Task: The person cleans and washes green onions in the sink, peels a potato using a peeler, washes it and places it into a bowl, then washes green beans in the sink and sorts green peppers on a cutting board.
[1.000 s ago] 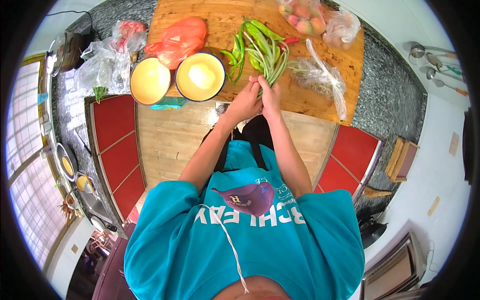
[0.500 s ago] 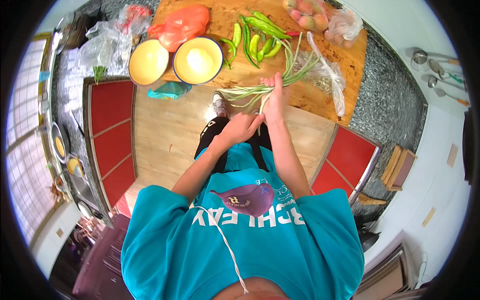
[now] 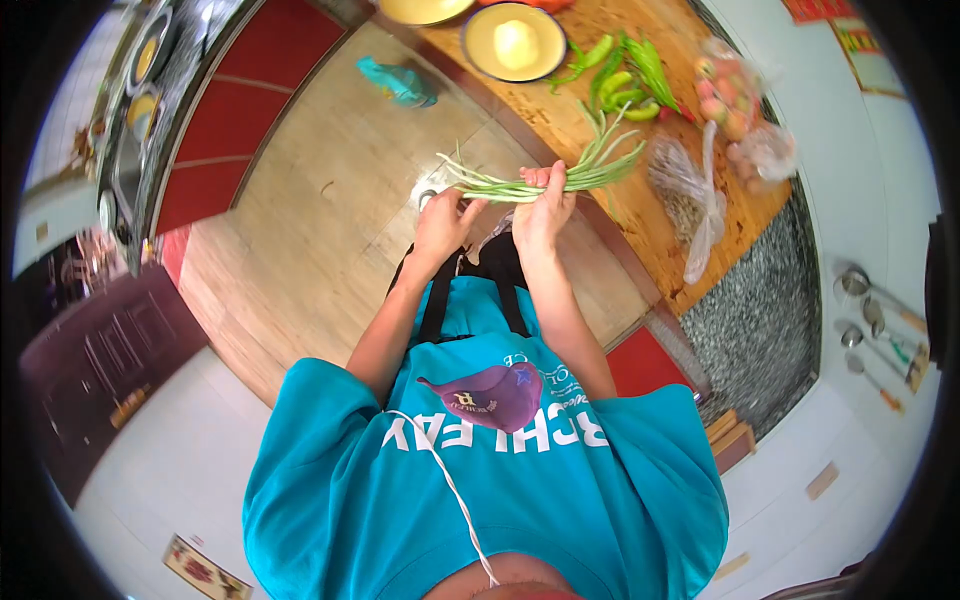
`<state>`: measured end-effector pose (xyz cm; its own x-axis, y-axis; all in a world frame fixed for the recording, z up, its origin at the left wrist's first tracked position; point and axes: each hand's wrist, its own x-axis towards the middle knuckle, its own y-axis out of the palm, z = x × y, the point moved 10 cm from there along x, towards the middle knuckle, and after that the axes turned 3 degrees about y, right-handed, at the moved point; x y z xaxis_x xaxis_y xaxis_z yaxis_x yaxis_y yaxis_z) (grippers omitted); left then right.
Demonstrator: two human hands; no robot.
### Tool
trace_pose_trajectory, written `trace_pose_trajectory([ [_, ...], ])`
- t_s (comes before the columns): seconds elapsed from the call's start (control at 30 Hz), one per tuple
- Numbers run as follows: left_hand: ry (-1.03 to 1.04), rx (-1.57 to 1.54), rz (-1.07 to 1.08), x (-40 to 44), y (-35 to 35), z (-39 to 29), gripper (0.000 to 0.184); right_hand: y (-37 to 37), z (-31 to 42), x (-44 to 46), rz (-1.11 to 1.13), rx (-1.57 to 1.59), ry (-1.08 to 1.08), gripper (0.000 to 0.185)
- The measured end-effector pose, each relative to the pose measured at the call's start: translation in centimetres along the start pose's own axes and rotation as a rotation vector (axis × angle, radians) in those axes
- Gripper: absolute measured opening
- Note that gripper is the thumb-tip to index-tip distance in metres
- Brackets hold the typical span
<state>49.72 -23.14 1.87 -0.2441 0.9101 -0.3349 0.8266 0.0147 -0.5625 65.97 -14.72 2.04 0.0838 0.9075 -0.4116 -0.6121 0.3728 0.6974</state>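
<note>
A bunch of long green beans (image 3: 600,172) is gripped in my right hand (image 3: 545,208), its fingers wrapped round the middle. The beans stick out to both sides, above the floor and the edge of the wooden table. At the left ends of the bunch is my left hand (image 3: 442,228), with thumb and fingers bent together on the lower beans; the exact contact is small and hard to see. Green peppers (image 3: 652,75) lie on the table beyond the beans.
On the wooden table (image 3: 745,215) are a yellow bowl (image 3: 482,50) with a pale rounded lump, bagged round fruit (image 3: 725,95) and a clear plastic bag (image 3: 685,190). A teal bag (image 3: 398,82) lies on the floor. Utensils (image 3: 872,318) hang at right.
My view has turned, so the table shifts up and right. My left hand has moved from beside the right wrist to the left bean ends. My right hand keeps its hold.
</note>
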Motion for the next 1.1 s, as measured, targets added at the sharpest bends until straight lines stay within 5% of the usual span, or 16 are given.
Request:
trace_pose_trajectory([
  [0.07,-0.092,-0.078,-0.294,-2.3,-3.5,3.6,0.047,1.0,-3.5,-1.8,-0.03,0.008,0.144,0.026],
  [0.13,-0.369,-0.055,-0.292,-4.7,-5.0,9.0,0.043,1.4,-7.0,-2.9,0.001,0.005,0.207,0.025],
  [0.2,-0.474,-0.31,0.214,-7.5,-1.9,14.9,0.04,1.3,-10.8,-4.3,-0.029,0.016,0.291,0.024],
  [0.33,-0.285,-0.699,0.527,-12.1,-1.8,12.5,0.047,2.5,-17.4,-7.0,-0.032,-0.056,0.377,0.022],
  [0.4,-0.231,-1.446,0.12,-11.4,-4.7,11.4,0.056,2.9,-20.3,-8.3,-0.007,-0.138,0.397,0.022],
  [0.47,-0.107,-1.538,-0.01,-10.0,-7.5,13.6,0.059,4.2,-22.2,-10.9,0.055,-0.205,0.408,0.021],
  [0.63,-0.231,-1.567,-0.272,-7.9,-11.0,17.4,0.046,5.3,-25.6,-13.8,0.165,-0.577,0.391,0.016],
  [0.8,-0.395,-1.195,-0.071,-4.9,-9.6,19.4,0.052,4.5,-23.4,-13.6,0.211,-1.293,0.291,0.024],
  [0.87,-0.245,-1.005,-0.079,-2.4,-9.7,19.0,0.048,2.2,-24.8,-12.5,0.284,-1.312,0.203,0.027],
  [0.93,-0.306,-0.986,0.065,-3.3,-11.1,14.9,0.047,0.9,-25.2,-11.7,0.315,-1.341,0.306,0.031],
  [1.1,-0.323,-0.857,-0.235,-2.3,-14.5,17.1,0.046,3.9,-28.3,-11.4,0.587,-1.527,0.402,0.039],
])
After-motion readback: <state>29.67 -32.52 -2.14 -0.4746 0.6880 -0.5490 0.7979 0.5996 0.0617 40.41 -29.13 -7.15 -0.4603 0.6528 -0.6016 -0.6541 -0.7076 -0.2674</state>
